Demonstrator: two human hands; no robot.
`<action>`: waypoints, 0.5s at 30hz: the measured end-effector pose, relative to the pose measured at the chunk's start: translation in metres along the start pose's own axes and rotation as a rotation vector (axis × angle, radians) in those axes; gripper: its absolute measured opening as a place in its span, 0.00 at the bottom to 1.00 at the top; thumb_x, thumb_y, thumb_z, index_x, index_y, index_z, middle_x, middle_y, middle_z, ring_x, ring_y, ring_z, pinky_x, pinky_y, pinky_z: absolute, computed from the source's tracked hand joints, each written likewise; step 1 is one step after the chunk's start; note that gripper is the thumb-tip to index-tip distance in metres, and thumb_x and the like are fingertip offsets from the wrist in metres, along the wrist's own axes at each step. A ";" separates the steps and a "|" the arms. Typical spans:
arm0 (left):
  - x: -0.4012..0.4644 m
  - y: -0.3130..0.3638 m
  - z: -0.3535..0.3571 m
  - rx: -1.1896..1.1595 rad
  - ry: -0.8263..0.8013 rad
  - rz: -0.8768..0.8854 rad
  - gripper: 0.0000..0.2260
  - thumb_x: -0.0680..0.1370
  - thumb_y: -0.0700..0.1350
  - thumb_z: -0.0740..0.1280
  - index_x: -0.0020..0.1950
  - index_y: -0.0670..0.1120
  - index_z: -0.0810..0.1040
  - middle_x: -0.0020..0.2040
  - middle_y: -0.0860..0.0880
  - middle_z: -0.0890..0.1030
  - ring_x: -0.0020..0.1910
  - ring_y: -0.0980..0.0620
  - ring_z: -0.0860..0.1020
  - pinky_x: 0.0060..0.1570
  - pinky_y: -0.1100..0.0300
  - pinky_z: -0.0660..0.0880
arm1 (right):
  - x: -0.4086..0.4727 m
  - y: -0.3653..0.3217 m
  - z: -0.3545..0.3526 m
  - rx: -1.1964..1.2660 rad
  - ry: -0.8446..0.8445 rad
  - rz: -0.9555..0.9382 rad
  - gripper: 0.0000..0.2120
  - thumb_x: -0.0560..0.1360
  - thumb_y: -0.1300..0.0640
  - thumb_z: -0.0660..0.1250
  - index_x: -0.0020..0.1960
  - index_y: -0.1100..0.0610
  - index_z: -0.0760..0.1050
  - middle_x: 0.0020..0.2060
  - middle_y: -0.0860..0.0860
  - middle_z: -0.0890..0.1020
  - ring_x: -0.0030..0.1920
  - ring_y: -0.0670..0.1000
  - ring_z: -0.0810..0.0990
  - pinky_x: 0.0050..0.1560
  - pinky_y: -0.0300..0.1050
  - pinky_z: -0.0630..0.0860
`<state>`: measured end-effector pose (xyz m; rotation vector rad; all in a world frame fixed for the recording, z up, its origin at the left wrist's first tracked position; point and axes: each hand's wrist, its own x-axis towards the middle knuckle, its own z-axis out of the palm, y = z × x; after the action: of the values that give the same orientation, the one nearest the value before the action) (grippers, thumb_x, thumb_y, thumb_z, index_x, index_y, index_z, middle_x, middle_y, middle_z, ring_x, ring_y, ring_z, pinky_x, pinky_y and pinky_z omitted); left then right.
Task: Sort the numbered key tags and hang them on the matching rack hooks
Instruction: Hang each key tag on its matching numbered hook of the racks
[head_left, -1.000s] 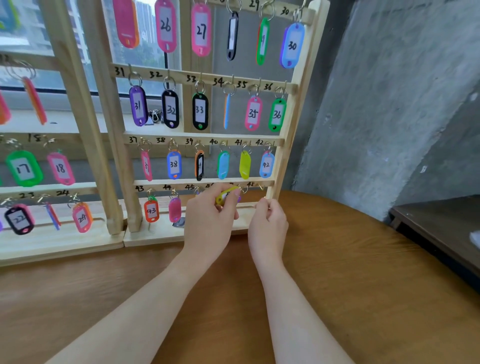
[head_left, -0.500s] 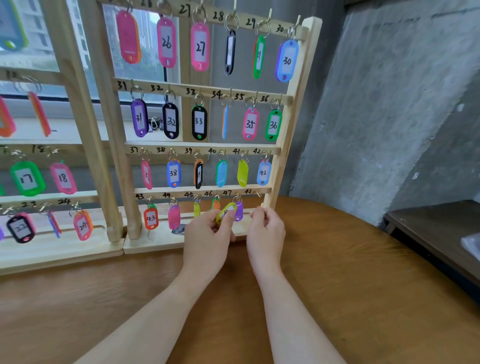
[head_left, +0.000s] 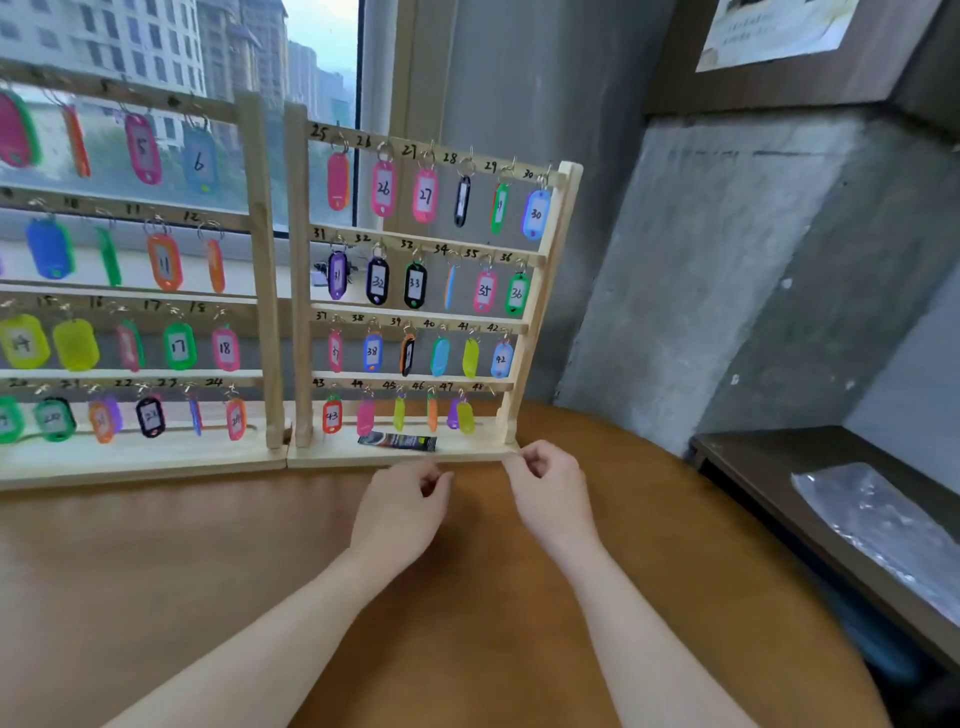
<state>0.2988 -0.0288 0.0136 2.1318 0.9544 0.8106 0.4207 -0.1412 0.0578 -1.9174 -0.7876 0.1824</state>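
Two wooden racks stand side by side on the table, the right rack (head_left: 524, 332) numbered 25 to 48 and the left rack (head_left: 260, 260) carrying lower numbers. Coloured key tags hang on nearly all hooks. A yellow tag (head_left: 465, 417) hangs in the bottom row beside a purple tag (head_left: 453, 413) near hook 47. Both hands hover in front of the right rack's base. My left hand (head_left: 402, 512) has loosely curled fingers and holds nothing. My right hand (head_left: 550, 493) is also loosely curled and empty, close to the base's right corner.
A small black packet (head_left: 397, 441) lies on the right rack's base. The brown wooden table (head_left: 467, 623) curves away at the right. A dark side table (head_left: 779, 493) with a clear plastic bag (head_left: 883, 519) stands lower right. A concrete wall rises behind.
Both hands have let go of the yellow tag, which now hangs in the bottom row, and have drawn back down to the table in front of the rack. The camera has pulled back.
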 end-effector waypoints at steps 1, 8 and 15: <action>-0.012 0.004 -0.003 0.012 -0.024 0.013 0.15 0.81 0.52 0.65 0.34 0.51 0.76 0.31 0.55 0.79 0.38 0.52 0.77 0.35 0.57 0.68 | -0.008 -0.003 -0.012 -0.028 -0.026 -0.003 0.10 0.78 0.53 0.67 0.38 0.52 0.77 0.30 0.46 0.78 0.34 0.47 0.74 0.36 0.40 0.68; -0.097 0.041 -0.006 -0.033 -0.232 0.131 0.16 0.80 0.52 0.67 0.33 0.51 0.76 0.30 0.52 0.79 0.32 0.56 0.76 0.37 0.58 0.74 | -0.097 -0.022 -0.083 -0.183 -0.052 -0.152 0.11 0.79 0.52 0.68 0.38 0.52 0.77 0.27 0.45 0.77 0.30 0.43 0.74 0.32 0.35 0.69; -0.157 0.090 0.012 -0.024 -0.537 0.331 0.12 0.81 0.52 0.66 0.37 0.53 0.78 0.32 0.54 0.81 0.32 0.58 0.78 0.37 0.59 0.77 | -0.192 -0.002 -0.171 -0.180 0.048 -0.146 0.10 0.80 0.54 0.68 0.39 0.51 0.78 0.30 0.49 0.79 0.32 0.48 0.78 0.34 0.42 0.76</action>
<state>0.2577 -0.2041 0.0333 2.3411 0.3171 0.3518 0.3486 -0.3842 0.1009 -2.0149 -0.9346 -0.0252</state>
